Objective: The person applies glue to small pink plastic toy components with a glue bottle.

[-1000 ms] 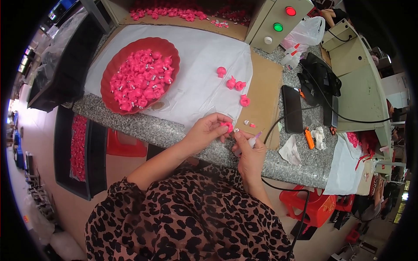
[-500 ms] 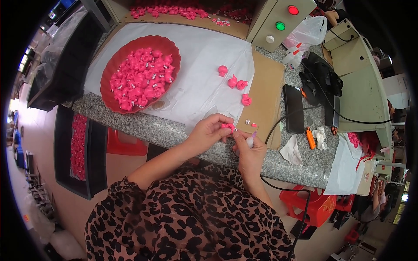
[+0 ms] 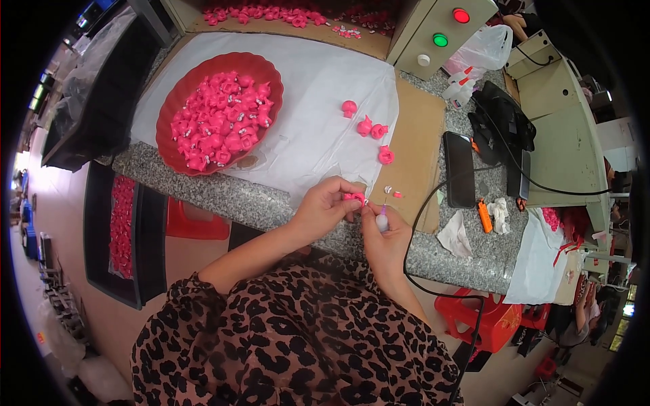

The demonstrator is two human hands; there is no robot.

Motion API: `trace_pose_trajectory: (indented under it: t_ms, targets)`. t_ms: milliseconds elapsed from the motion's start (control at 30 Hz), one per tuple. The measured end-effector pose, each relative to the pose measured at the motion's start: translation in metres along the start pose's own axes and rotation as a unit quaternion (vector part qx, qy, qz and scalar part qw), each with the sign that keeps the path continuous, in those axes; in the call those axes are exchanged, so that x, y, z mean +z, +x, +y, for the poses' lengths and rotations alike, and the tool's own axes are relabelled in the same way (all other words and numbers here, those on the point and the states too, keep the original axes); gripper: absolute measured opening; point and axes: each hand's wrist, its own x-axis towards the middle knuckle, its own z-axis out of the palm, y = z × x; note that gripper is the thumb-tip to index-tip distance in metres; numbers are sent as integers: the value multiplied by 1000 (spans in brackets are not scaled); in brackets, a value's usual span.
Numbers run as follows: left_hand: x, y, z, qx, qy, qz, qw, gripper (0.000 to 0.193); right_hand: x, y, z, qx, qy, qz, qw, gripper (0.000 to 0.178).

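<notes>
1. While the left hand pinches the pink piece between thumb and fingers, almost no gap, piece sits right of the red bowl, toward the wearer's side.
2. Right hand, half-curled round a purple-tipped bottle, is farther right of bowl; its fingertips are just beside the piece's right side.
3. Piece's long axis: can't tell, fingers cover it.
4. No readable brand, label or writing on piece or bottle.

Pink piece in the left hand, white bottle in the right hand.
</notes>
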Motion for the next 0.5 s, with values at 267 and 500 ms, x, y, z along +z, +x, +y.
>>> trace_pose_trajectory:
  t_ms: [267,500]
  targets:
    - [3,2,10,-40,-7,-39,998,18,-6,6,-7,193,308,-51,930,18]
    - [9,5,12,-51,122,-115,985,20,-7,3,3,197,397,-42,896,13]
